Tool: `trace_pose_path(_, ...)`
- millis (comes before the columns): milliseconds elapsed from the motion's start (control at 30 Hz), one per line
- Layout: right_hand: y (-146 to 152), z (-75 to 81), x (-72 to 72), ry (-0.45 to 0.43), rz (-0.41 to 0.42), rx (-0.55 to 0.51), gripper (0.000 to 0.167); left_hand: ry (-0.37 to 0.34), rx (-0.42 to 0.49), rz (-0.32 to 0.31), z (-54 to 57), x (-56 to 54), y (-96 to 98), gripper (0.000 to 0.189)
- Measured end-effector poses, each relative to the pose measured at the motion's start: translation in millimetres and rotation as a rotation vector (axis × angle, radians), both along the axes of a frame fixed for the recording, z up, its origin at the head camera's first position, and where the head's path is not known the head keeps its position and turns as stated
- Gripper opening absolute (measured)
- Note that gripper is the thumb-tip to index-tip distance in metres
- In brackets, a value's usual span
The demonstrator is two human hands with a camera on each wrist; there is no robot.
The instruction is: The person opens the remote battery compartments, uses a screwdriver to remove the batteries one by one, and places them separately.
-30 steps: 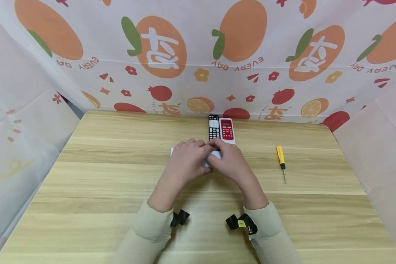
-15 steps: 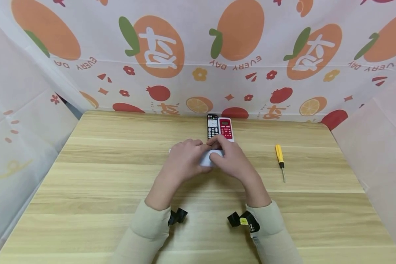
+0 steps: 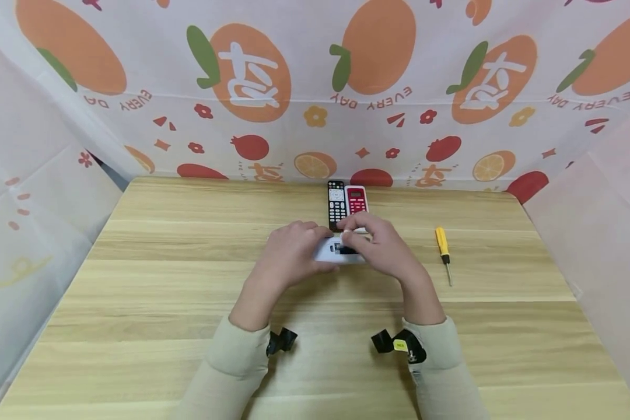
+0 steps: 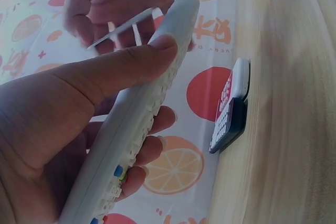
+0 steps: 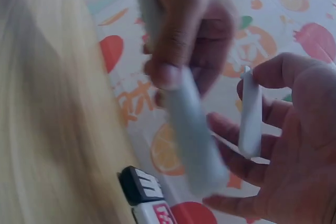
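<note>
My left hand (image 3: 293, 254) grips a white remote control (image 3: 323, 252) along its sides, keys facing away in the left wrist view. Its back faces up in the head view, where a dark battery compartment (image 3: 345, 249) shows; whether batteries sit inside I cannot tell. Between the thumb and a finger, my right hand (image 3: 382, 248) pinches a thin white battery cover (image 5: 251, 121), apart from the remote. Just beyond the hands lie a black remote (image 3: 336, 201) and a red-and-white remote (image 3: 356, 198), side by side.
A yellow-handled screwdriver (image 3: 442, 244) lies on the wooden table (image 3: 163, 303), right of the hands. Fruit-printed cloth (image 3: 315, 134) hangs behind the table's far edge and along both sides.
The battery cover has come off the remote in my right hand, which has moved slightly right. The compartment now shows. My left hand keeps its grip on the remote.
</note>
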State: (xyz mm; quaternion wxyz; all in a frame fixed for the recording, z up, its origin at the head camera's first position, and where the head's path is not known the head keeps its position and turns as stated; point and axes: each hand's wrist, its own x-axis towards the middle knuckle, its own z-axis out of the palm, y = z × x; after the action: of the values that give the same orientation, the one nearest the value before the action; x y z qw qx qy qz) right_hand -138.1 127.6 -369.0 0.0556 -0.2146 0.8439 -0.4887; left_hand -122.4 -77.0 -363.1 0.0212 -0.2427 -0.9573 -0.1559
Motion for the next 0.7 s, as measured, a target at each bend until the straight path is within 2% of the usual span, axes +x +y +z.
trace_pose_path(67,6,0.6,-2.7,0.020,-0.065,-0.026,0.016,-0.008,0.003,-0.001,-0.6,-0.5,-0.9,0.058)
trace_pose_path(133,15,-1.1,-6.3,0.048,-0.164,-0.002,0.020,-0.015,0.014,-0.005,-1.4,-0.6,-1.4,0.059)
trace_pose_path(200,25,-4.6,-10.8,0.070,-0.284,0.071,0.025,-0.016,0.029,-0.009,-1.7,-0.3,-1.5,0.058)
trace_pose_path(300,41,-10.1,-16.7,0.057,-0.449,0.196,0.026,-0.018,0.040,-0.012,-2.1,0.1,-1.3,0.059)
trace_pose_path(400,58,-14.2,-19.7,0.010,-0.563,0.303,0.023,-0.019,0.033,-0.011,-1.5,0.4,-1.0,0.060)
trace_pose_path(567,88,-22.8,-20.6,-0.053,-0.605,0.458,0.018,-0.021,0.024,-0.015,-1.4,0.0,0.0,0.060)
trace_pose_path(700,106,-30.9,-21.1,-0.124,-0.600,0.517,0.019,-0.024,0.025,-0.014,-1.3,-0.7,0.5,0.059)
